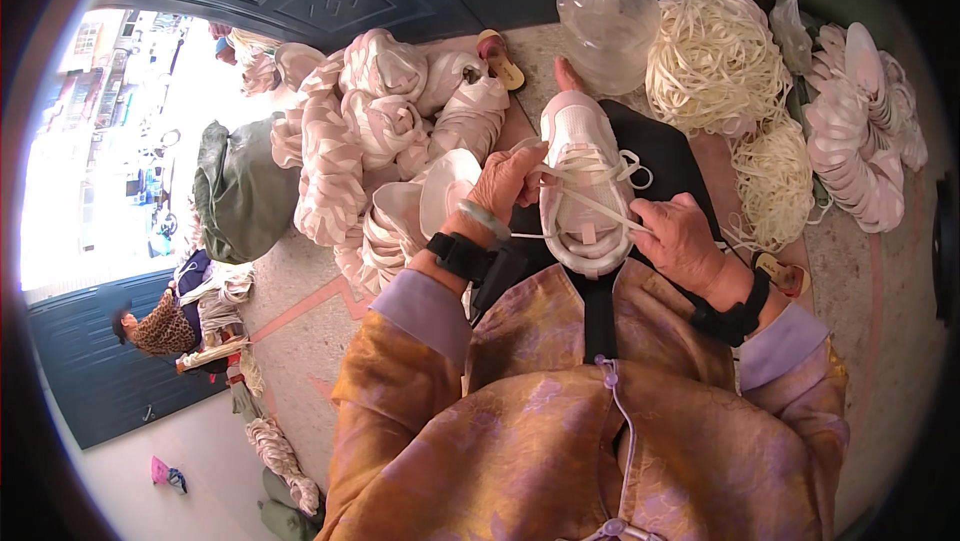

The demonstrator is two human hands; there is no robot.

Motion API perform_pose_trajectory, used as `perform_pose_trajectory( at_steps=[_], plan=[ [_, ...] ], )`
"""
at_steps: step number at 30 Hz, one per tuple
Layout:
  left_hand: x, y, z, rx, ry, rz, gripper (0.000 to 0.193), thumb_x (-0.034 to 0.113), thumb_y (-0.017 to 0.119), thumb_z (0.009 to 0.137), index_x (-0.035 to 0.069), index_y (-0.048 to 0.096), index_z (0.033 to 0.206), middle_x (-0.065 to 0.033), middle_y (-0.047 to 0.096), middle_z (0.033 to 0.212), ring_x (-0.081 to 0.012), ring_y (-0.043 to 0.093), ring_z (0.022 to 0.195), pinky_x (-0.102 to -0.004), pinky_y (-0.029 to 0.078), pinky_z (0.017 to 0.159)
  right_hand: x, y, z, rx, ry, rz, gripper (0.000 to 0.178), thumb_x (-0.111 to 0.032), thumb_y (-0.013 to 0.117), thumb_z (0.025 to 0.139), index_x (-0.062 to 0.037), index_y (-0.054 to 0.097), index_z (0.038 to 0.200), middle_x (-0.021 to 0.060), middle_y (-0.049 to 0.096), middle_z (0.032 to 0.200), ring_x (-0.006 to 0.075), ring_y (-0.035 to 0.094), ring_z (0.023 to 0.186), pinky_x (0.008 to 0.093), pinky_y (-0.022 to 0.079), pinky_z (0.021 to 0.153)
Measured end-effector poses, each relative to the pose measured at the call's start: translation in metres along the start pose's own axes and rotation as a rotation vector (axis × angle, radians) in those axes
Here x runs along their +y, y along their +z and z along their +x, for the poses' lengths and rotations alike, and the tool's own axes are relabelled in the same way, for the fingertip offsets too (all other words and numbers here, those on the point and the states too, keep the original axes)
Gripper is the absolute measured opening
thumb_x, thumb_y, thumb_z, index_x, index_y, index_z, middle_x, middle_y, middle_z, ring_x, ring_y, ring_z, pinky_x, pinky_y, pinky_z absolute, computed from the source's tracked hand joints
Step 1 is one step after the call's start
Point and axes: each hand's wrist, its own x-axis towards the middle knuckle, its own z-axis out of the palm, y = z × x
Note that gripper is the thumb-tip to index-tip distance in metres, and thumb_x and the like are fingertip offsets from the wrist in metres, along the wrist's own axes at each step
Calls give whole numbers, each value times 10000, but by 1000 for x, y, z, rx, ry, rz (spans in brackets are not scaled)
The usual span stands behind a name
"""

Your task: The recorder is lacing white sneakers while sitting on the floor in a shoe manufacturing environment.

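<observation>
A white and pale pink sneaker upper [577,127] lies over my lap, toe pointing away and ankle opening toward me. A flat cream shoelace [600,207] crosses its tongue. At the shoe's left edge, my left hand [512,179] is closed in a pinch on one part of the lace. On the right, beside the ankle opening, my right hand [682,239] pinches another part of it. A loop of lace stands out from the shoe's right side. Both wrists wear black straps, and the left also has a bangle.
Strung bundles of pinkish shoe pieces [385,116] are heaped at left; more shoe pieces [862,131] lie far right. Piles of cream laces [715,61] sit beside a big clear jug [607,26] with a red cap. A green sack [243,186] and another person [165,326] are at left.
</observation>
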Motion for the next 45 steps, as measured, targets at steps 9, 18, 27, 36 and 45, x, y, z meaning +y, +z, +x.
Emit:
perform_pose_trajectory(
  at_steps=[9,18,27,36,45],
  plan=[
    [3,10,-5,74,-38,203,557,541,467,866,27,644,744,-24,488,491,-96,445,436,-229,351,442,28,-44,-46,-44,190,476,128,-92,547,826,10,549,749,132,538,620,248,544,570,333,405,525],
    [-17,21,-2,369,564,687,323,342,581,866,34,643,791,-63,546,636,-132,514,592,-267,428,554,32,-45,-65,-172,504,610,163,-125,570,832,9,566,738,55,530,590,142,513,525,292,389,484],
    [-24,56,-9,279,773,1108,161,74,629,656,122,657,807,-63,587,1063,-291,503,1026,-426,371,850,-12,11,37,194,101,94,222,-206,629,715,-34,526,810,150,577,757,341,594,758,424,479,641],
    [-33,67,-1,311,759,1077,137,128,645,626,114,668,760,-44,573,1069,-262,494,1035,-431,348,872,5,39,35,192,332,372,118,-136,582,680,-34,563,735,143,569,727,339,585,725,409,473,640],
    [-25,80,-1,297,805,1143,82,83,611,663,62,603,742,-78,542,1106,-291,477,1066,-446,328,899,0,32,27,220,304,344,127,-114,580,687,-39,565,789,143,583,761,348,581,701,417,472,620]
  ],
)
